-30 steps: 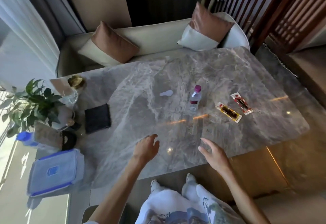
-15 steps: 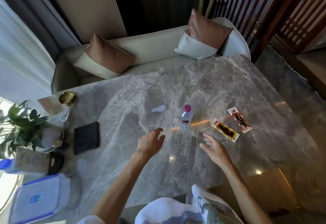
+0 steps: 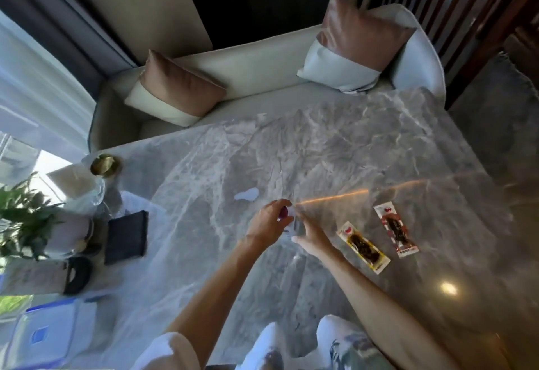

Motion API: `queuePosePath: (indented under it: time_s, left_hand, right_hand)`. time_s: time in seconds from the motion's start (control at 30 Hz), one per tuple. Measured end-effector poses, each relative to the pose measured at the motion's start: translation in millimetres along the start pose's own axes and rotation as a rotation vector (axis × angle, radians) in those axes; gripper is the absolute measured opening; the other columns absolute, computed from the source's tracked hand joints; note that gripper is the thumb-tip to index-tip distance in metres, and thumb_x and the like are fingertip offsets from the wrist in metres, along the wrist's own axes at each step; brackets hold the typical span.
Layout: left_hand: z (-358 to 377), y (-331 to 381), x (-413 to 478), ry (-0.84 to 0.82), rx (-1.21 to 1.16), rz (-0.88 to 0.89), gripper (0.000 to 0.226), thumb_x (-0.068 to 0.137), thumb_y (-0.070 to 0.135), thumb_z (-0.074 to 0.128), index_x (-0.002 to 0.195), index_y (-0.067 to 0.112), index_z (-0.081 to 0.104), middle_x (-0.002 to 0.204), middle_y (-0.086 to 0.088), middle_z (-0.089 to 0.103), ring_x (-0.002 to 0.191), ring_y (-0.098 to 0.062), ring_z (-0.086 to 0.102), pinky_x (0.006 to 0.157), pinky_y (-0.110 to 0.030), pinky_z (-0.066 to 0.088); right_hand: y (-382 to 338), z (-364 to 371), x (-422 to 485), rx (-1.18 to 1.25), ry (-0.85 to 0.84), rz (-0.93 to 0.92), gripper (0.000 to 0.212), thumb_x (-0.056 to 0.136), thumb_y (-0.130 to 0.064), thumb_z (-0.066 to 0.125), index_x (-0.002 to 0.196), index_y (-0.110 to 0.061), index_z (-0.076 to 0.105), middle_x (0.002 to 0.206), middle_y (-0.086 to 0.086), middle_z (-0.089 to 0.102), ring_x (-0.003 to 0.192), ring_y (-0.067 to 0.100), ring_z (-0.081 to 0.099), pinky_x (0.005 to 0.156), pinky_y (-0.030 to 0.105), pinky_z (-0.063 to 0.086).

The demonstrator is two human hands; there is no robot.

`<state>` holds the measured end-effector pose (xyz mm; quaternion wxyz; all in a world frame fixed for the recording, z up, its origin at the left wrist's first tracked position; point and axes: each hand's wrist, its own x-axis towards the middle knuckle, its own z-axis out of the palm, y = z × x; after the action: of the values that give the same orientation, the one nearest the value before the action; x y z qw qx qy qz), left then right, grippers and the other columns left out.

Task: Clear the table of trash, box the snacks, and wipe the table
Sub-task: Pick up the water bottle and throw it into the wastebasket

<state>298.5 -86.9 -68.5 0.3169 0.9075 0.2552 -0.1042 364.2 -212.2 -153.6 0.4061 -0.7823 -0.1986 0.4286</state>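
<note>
A small clear bottle (image 3: 294,225) with a magenta cap stands mid-table, mostly hidden by my hands. My left hand (image 3: 268,223) curls over its cap from the left. My right hand (image 3: 310,237) wraps its body from the right. Two snack packets lie to the right: a yellow-edged one (image 3: 363,247) and a red-edged one (image 3: 396,231). A small white scrap (image 3: 246,194) lies just beyond the bottle. A clear lidded box with blue trim (image 3: 49,334) sits at the table's near left corner.
On the grey marble table (image 3: 335,151), the left side holds a black wallet-like pad (image 3: 127,237), a potted plant (image 3: 26,218), a brass dish (image 3: 105,165), a clear bag (image 3: 87,191) and a dark strap (image 3: 77,275). A sofa with cushions (image 3: 178,86) runs along the far edge.
Both hands moved forward from the near table edge and closed on the bottle, left on the cap, right on the body. The view shifted closer.
</note>
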Motion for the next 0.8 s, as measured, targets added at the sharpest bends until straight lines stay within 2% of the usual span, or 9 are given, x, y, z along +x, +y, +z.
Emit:
queuePosePath:
  time_s: [0.07,0.17,0.3,0.37,0.43,0.5,0.6,0.7,0.8]
  left_hand:
    - [2.5,-7.1,2.1,0.038,-0.078,-0.035,0.025,0.091,0.020,0.062,0.114,0.011,0.061,0.097,-0.006,0.066,0.085,-0.016,0.058,0.073,-0.018,0.043]
    - [-4.5,-28.2,-6.1,0.151,-0.346,-0.184,0.018,0.090,0.022,0.065,0.102,0.008,0.063,0.084,0.000,0.063,0.073,-0.012,0.058,0.065,-0.010,0.044]
    - [-16.4,-67.5,-45.8,0.237,-0.918,-0.455,0.023,0.095,0.022,0.060,0.107,0.002,0.059,0.097,-0.015,0.066,0.083,-0.025,0.064,0.071,-0.035,0.059]
    - [-19.0,-85.9,-76.8,0.280,-1.108,-0.558,0.027,0.097,0.028,0.054,0.105,0.003,0.059,0.101,-0.016,0.069,0.086,-0.029,0.068,0.072,-0.036,0.062]
    - [-17.0,-101.5,-109.3,0.304,-1.256,-0.631,0.034,0.099,0.032,0.049,0.107,0.000,0.058,0.101,-0.018,0.068,0.090,-0.034,0.068,0.073,-0.036,0.063]
    - [-13.7,-116.1,-141.5,0.343,-1.360,-0.680,0.037,0.100,0.032,0.046,0.109,-0.003,0.058,0.103,-0.021,0.066,0.093,-0.035,0.066,0.074,-0.035,0.063]
    - [-14.4,-136.9,-190.0,0.434,-1.440,-0.728,0.032,0.100,0.027,0.048,0.106,-0.001,0.062,0.101,-0.022,0.065,0.081,-0.025,0.066,0.065,-0.024,0.062]
    - [-20.4,-160.0,-243.8,0.534,-1.597,-0.734,0.029,0.099,0.021,0.051,0.109,-0.004,0.063,0.100,-0.022,0.067,0.072,-0.017,0.067,0.061,-0.018,0.060]
    - [-23.9,-185.0,-298.2,0.719,-1.606,-0.756,0.020,0.097,0.015,0.054,0.100,-0.002,0.066,0.097,-0.020,0.068,0.080,-0.020,0.066,0.065,-0.020,0.062]
  right_hand:
    - [6.9,-1.1,3.1,-0.038,-0.030,-0.005,0.066,0.084,-0.005,0.066,0.144,-0.021,0.042,0.147,-0.001,0.046,0.135,0.018,0.045,0.106,0.025,0.036]
    - [16.5,-6.3,3.4,-0.060,-0.092,-0.050,0.065,0.085,-0.009,0.068,0.144,-0.019,0.041,0.145,0.001,0.047,0.134,0.016,0.045,0.106,0.026,0.036]
    - [14.2,-9.5,-6.8,0.135,-0.264,0.002,0.066,0.082,-0.012,0.077,0.140,-0.017,0.046,0.143,0.000,0.049,0.131,0.011,0.047,0.108,0.028,0.041]
    - [5.2,-6.1,-15.0,0.280,-0.323,0.022,0.062,0.080,-0.018,0.079,0.136,-0.021,0.051,0.135,-0.005,0.055,0.118,0.002,0.055,0.093,0.016,0.048]
    - [-7.1,3.7,-22.4,0.364,-0.341,0.016,0.057,0.079,-0.020,0.079,0.131,-0.023,0.056,0.132,-0.006,0.059,0.113,-0.001,0.059,0.094,0.021,0.051]
    - [-23.0,20.1,-28.1,0.366,-0.369,-0.007,0.054,0.077,-0.021,0.081,0.126,-0.028,0.059,0.131,-0.007,0.060,0.114,-0.002,0.060,0.095,0.022,0.051]
    - [-47.0,51.0,-35.2,0.303,-0.415,-0.065,0.052,0.074,-0.020,0.083,0.120,-0.033,0.062,0.131,-0.007,0.061,0.113,-0.005,0.059,0.088,0.013,0.048]
    - [-71.9,89.6,-44.5,0.166,-0.483,-0.147,0.058,0.066,-0.037,0.087,0.117,-0.040,0.063,0.131,-0.012,0.062,0.125,0.002,0.054,0.099,0.023,0.043]
    - [-99.6,138.2,-56.6,0.056,-0.582,-0.195,0.064,0.061,-0.043,0.089,0.119,-0.042,0.063,0.129,-0.015,0.063,0.128,0.003,0.052,0.108,0.029,0.041]
